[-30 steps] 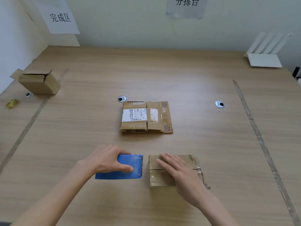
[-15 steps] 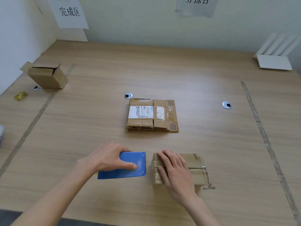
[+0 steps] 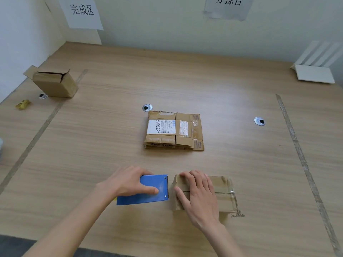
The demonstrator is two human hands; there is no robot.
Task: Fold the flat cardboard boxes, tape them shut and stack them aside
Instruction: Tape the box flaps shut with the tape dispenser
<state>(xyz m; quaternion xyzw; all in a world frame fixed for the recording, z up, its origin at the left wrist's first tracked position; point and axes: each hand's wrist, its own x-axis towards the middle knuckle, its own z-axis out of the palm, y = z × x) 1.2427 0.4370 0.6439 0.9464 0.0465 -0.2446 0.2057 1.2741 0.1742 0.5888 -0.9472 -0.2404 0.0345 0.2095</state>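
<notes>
Box (image 3: 205, 193) at the bottom middle has tape on top under my flat right hand (image 3: 199, 196), my left hand (image 3: 130, 180) grips the tape cutter (image 3: 146, 190), and the flat boxes (image 3: 173, 130) in the middle wait.

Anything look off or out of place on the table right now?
Two small things. The box at far left stands tilted with its top flaps open, not taped. A crumpled yellow scrap lies loose near it. The box under the right hand has a tape end stuck down on the table.
</notes>
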